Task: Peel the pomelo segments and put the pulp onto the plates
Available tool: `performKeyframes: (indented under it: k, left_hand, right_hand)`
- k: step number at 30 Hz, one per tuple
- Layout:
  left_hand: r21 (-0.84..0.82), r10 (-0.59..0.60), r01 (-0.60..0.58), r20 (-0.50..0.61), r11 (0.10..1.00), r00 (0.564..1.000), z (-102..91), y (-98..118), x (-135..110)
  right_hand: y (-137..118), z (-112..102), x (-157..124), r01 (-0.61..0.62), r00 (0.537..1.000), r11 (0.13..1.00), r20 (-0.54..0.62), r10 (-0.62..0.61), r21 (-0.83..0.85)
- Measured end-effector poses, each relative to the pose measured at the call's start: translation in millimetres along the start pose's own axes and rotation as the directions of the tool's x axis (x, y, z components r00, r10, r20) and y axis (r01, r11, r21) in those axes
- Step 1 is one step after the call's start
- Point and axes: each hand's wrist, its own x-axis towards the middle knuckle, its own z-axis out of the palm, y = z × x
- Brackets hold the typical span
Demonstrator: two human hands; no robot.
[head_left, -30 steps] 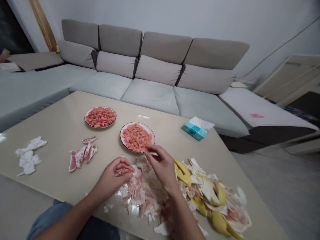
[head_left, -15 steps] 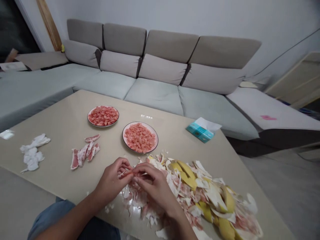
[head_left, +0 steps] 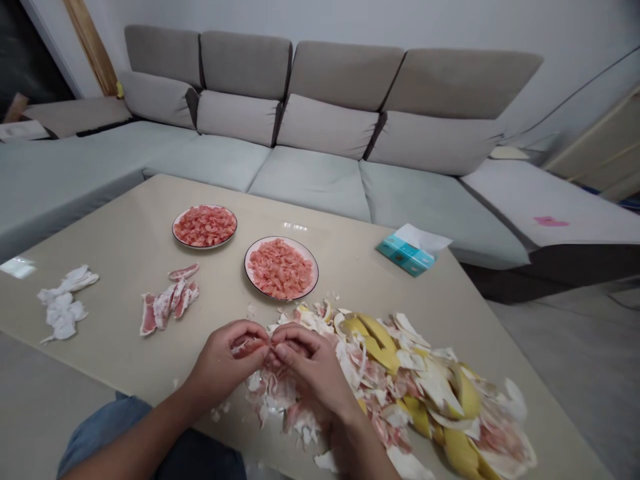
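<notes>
My left hand [head_left: 225, 360] is closed around a pink pomelo segment [head_left: 245, 347], partly hidden by the fingers. My right hand [head_left: 315, 367] meets it fingertip to fingertip, its thumb and fingers pinched together at the segment's right end. Under and right of the hands spreads a heap of torn membrane, white pith and yellow pomelo peel [head_left: 425, 383]. Beyond the hands, peeled pomelo pulp [head_left: 281, 268] fills a dark-rimmed plate [head_left: 309, 257]. More pulp [head_left: 205, 225] lies on a second plate farther back. Several unpeeled pomelo segments [head_left: 173, 303] rest to the left.
Crumpled white tissues [head_left: 65, 303] lie at the left of the glossy beige table [head_left: 120, 233]. A blue tissue pack [head_left: 407, 253] sits near the right edge. Behind the table stands a long grey sofa [head_left: 315, 180]. My knee [head_left: 105, 430] is below the near edge.
The view has tilted slightly. Both hands stay together at the pomelo segment, and the right fingertips have drawn back a little from the left hand. Plates and peel have stayed in place.
</notes>
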Motion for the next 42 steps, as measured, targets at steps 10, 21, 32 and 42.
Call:
performKeyframes:
  k: [10,21,32,42]
  left_hand:
    - [-0.159,-0.051,0.064,0.085,0.985,0.995,-2.2,-2.4,1.0]
    - [-0.230,-0.107,0.145,0.171,0.962,0.979,-5.5,-5.2,3.7]
    - [-0.257,-0.093,0.154,0.232,0.954,0.968,-8.8,-2.0,7.0]
    - [-0.298,-0.100,0.153,0.184,0.942,0.978,-10.7,2.1,5.9]
  right_hand:
    - [12.3,5.8,3.1,-0.174,0.981,0.902,-0.012,0.194,0.395]
    - [5.2,-1.3,5.4,-0.205,0.970,0.794,0.011,0.243,0.572]
    - [-0.5,-6.8,11.8,-0.208,0.972,0.891,-0.013,0.233,0.403]
    - [-45.6,-18.4,52.1,0.266,0.943,0.743,0.008,-0.332,-0.614]
